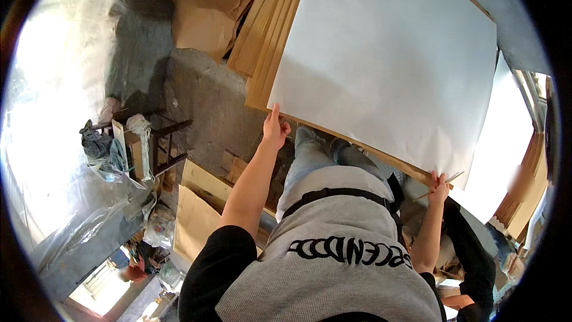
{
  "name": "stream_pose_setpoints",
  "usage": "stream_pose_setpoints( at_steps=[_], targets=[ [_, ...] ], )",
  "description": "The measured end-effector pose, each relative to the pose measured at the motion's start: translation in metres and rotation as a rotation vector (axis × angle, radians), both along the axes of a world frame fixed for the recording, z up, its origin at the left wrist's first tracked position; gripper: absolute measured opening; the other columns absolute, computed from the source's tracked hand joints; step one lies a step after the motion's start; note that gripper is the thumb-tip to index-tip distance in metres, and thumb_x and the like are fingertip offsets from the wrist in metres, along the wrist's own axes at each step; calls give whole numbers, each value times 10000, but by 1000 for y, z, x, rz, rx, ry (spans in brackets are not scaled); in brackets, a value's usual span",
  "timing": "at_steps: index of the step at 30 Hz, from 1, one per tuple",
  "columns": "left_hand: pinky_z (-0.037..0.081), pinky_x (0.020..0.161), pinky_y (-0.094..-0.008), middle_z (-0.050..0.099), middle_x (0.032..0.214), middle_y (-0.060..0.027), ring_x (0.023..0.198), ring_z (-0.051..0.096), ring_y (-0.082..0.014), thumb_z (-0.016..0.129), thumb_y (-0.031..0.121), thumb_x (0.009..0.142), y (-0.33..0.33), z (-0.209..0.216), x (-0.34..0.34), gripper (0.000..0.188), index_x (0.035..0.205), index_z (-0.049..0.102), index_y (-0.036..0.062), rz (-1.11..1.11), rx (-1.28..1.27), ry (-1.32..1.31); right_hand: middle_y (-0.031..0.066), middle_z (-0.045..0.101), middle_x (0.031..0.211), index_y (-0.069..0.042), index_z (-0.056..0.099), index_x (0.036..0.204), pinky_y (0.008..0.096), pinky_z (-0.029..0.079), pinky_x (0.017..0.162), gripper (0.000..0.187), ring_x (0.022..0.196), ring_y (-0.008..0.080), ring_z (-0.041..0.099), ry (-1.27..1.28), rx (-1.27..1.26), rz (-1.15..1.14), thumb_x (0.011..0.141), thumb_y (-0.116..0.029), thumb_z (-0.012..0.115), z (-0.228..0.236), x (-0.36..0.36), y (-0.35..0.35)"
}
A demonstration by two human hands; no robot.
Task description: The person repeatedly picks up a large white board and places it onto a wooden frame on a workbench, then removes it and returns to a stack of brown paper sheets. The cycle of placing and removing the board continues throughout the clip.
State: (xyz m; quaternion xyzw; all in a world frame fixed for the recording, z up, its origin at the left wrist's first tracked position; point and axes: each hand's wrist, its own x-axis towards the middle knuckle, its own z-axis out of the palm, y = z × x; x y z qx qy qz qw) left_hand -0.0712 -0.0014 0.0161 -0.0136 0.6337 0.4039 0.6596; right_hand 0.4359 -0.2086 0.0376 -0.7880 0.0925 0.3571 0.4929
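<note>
A large white sheet [393, 65] lies over a stack of brown boards [262, 53] in front of me. My left hand [276, 129] is at the sheet's near left corner, index finger along the edge and the other fingers curled, seeming to pinch the corner. At the near right corner, my right hand [439, 188] is closed around a thin stick-like tool [456, 177], its fingertips touching the sheet's edge. The sheet is slightly creased just above these fingers. What kind of tool it is, I cannot make out.
Another white sheet [503, 137] lies to the right, beside more brown boards [527, 170]. Brown paper [214, 9] is at the far left. A dark stool [167, 143] with cloths and loose cardboard [193, 220] stand to my left. A person in dark clothing [476, 262] is close at lower right.
</note>
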Motion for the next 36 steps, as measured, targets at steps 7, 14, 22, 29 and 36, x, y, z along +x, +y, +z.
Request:
stream_pose_setpoints(
  at_steps=[7, 14, 22, 29, 36],
  targets=[
    [346, 391, -260, 425, 671, -20, 462, 427, -127, 528, 356, 827, 2, -12, -4, 323, 893, 457, 47, 77, 41, -62, 15, 562, 760, -81, 433, 867, 198, 236, 319, 133, 726, 127, 622, 48, -9, 17, 861, -201, 491, -9, 0, -23],
    [394, 417, -260, 472, 680, -28, 499, 472, -130, 515, 320, 840, 2, -14, -8, 278, 871, 433, 57, 53, 67, -60, 9, 551, 746, -92, 445, 855, 189, 224, 326, 135, 743, 125, 619, 43, 2, 7, 860, -218, 492, -15, -5, -35],
    [393, 433, -244, 471, 670, -30, 505, 455, -129, 505, 283, 851, 10, -12, -6, 233, 853, 427, 63, 55, 52, -46, 37, 583, 800, -76, 468, 846, 185, 242, 319, 148, 709, 109, 604, 80, 13, -62, 844, -216, 515, -23, -6, -40],
    [337, 434, -249, 374, 638, -11, 516, 353, -120, 473, 229, 874, 12, 5, -6, 194, 857, 418, 44, 29, 17, 31, 56, 571, 667, -73, 474, 773, 215, 245, 324, 196, 421, 91, 447, 5, -101, -168, 819, -251, 544, -8, -32, -11],
    [339, 444, -274, 378, 645, -22, 531, 365, -134, 523, 235, 847, 14, -4, -8, 205, 918, 437, 63, -3, 55, 55, -13, 484, 566, -82, 498, 676, 233, 247, 326, 226, 423, 78, 387, 47, -257, -152, 804, -261, 552, -10, -49, -12]
  ],
)
